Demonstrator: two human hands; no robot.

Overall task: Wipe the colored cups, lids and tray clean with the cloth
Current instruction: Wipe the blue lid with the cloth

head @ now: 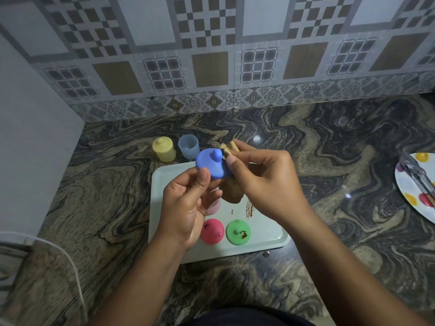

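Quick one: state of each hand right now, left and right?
Left hand: closed, pinching the blue lid by its rim.
Right hand: closed, gripping the cloth against the lid.

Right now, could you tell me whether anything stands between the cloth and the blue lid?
Nothing visible does. The right hand holds the cloth against the blue lid beside its knob, and the left hand pinches the lid's rim.

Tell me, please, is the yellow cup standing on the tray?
No, the yellow cup stands on the stone counter beyond the tray, beside the blue cup.
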